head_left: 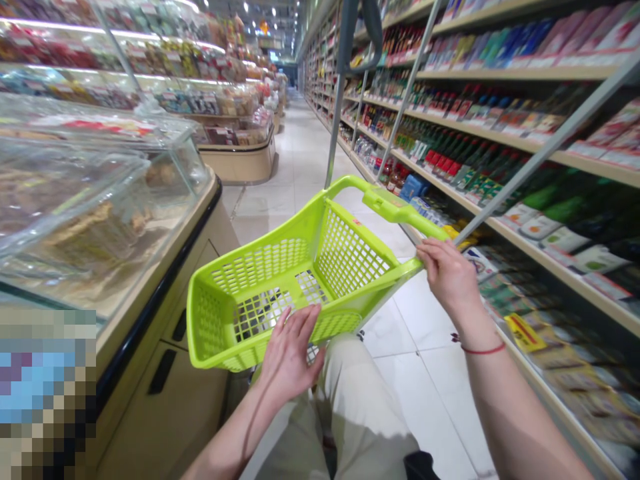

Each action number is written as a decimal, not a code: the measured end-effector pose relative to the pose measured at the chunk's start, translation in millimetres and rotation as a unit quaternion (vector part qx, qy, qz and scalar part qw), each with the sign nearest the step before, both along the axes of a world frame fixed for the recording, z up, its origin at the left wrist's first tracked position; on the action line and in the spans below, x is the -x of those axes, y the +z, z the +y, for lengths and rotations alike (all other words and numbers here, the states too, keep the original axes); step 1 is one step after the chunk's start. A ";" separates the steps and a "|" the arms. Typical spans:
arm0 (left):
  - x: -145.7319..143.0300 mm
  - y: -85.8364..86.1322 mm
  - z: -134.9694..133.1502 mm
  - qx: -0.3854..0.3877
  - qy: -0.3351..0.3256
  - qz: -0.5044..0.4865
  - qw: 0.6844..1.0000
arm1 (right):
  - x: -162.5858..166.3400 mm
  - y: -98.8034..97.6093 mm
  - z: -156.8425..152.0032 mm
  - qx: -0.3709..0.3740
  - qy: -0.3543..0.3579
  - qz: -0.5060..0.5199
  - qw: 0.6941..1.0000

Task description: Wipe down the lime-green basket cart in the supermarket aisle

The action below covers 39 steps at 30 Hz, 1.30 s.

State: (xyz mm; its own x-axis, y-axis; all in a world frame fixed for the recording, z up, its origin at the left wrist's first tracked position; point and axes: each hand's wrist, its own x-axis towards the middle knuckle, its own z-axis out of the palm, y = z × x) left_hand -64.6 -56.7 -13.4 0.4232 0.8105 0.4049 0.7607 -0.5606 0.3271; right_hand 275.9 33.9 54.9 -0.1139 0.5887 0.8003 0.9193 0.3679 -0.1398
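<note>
A lime green plastic shopping cart (265, 250) stands sideways before my legs, its basket bare inside and its handle toward the right. My right hand (450, 273), with a red string at the wrist, is wrapped round the lower end of the cart's handle (395, 207). Over the basket's near rim is my left hand (295, 350), fingers stretched out and fairly straight. It grips nothing; whether its fingers touch the rim I cannot tell. The cart's wheels are mostly hidden.
Glass-sided bulk food bins (100, 227) on a wooden counter border the left. Shelves of bottles and packets (480, 160) line the right. A rounded display stand (237, 160) is farther along the left. A tiled aisle (295, 147) runs ahead between them.
</note>
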 end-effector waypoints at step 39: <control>0.5 0.1 0.4 0.009 0.001 0.004 1.000 | 42.5 -20.1 -14.8 -0.013 0.000 0.028 1.000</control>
